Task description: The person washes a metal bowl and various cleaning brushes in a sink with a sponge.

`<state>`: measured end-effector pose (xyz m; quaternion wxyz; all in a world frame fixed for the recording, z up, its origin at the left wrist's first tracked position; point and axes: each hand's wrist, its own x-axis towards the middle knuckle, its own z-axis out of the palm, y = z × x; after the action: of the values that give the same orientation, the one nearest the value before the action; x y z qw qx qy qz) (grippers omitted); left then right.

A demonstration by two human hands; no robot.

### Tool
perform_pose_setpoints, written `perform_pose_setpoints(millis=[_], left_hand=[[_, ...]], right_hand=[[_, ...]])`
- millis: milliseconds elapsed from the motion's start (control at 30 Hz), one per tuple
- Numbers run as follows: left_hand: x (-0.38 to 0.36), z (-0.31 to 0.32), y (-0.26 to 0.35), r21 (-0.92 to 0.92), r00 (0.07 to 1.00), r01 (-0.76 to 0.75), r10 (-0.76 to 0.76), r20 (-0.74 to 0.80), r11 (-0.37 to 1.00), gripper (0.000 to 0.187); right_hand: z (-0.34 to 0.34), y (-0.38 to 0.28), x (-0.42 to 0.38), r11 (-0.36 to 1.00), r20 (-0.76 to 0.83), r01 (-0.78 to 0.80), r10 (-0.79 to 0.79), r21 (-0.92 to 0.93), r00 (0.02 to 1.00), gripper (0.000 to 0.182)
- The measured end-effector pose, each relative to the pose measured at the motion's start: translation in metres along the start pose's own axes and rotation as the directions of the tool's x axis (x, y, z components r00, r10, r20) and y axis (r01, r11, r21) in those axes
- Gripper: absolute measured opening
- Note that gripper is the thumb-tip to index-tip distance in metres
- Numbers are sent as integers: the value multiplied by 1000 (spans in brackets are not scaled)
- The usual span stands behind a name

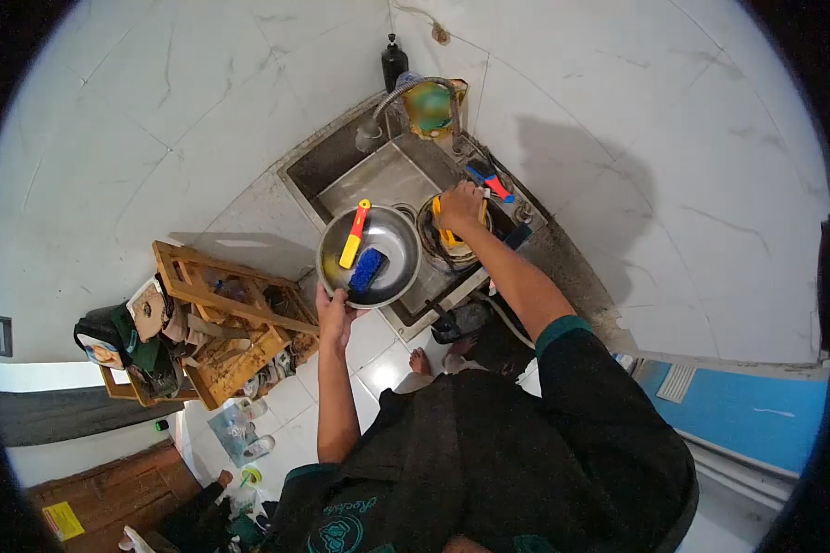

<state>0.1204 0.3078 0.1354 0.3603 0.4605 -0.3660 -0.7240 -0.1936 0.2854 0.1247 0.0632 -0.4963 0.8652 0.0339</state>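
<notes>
My left hand (335, 313) grips the near rim of a round stainless steel bowl (401, 241), held over the sink's left side. Inside the bowl lie a red and yellow handle (355, 235) and a blue-bristled brush head (367, 270). Over the right part of the sink, my right hand (461, 208) is closed around a yellow object (446, 238), whose kind I cannot tell. That object sits in a round, dark-rimmed container (424, 241), partly covered by my hand. Just beyond my fingers rests a brush with a red and blue handle (491, 181).
A flexible faucet (369, 136) arches over the metal sink (392, 166). Behind it stand a black bottle (394, 63) and a yellow-green pouch (431, 106). Left on the floor is a wooden rack (231, 309) with cloth items. Another person's foot (224, 478) shows at lower left.
</notes>
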Motion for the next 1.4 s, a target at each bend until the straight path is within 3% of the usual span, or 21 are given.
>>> perform_pose_setpoints(millis=[200,300,400,533,633,733,867,967,1000,1067,1167,1267,1400], left_hand=[[1,2,-4,28,999,30,-28,-37,999,54],[3,5,-7,35,998,23,-20,-64,999,54],[9,5,-11,64,996,34,-29,-79,997,54],[19,6,-20,69,998,14,-9,-67,998,52],[17,16,-16,74,999,15,-12,-32,997,51],[17,22,-14,24,999,35,-34,-22,999,53],[14,19,-16,-29,999,51,-50,21,998,51],[10,21,-16,-5,1000,24,-24,9,1000,51],[9,22,-17,14,1000,8,-8,0,1000,51],[10,18,-18,15,1000,11,-11,-15,1000,52],[7,8,-27,-34,998,23,-25,-58,999,53],[7,5,-26,-39,996,13,-17,-86,999,55],[7,5,-25,-52,990,31,-38,-137,998,56]], right_hand=[[-6,-5,0,986,-40,99,-94,135,995,59],[0,-9,2,943,-155,79,-29,323,987,52],[-13,-11,0,848,-339,188,-11,495,941,45],[-53,-32,-24,740,-427,366,-118,564,896,46],[-54,-56,-36,663,-303,387,-244,641,921,46],[-40,-72,-46,737,-147,277,-238,617,960,39],[-28,-61,-47,659,-218,373,-308,653,926,28],[-46,-41,-61,638,-443,460,-202,617,874,24],[-46,-30,-58,679,-567,504,-155,534,809,20],[-48,-4,-59,734,-508,358,-21,577,861,23],[-29,26,-52,939,-289,104,-5,329,957,29],[2,30,-47,978,-268,42,14,204,963,36],[23,34,-24,971,-163,24,15,237,987,37]])
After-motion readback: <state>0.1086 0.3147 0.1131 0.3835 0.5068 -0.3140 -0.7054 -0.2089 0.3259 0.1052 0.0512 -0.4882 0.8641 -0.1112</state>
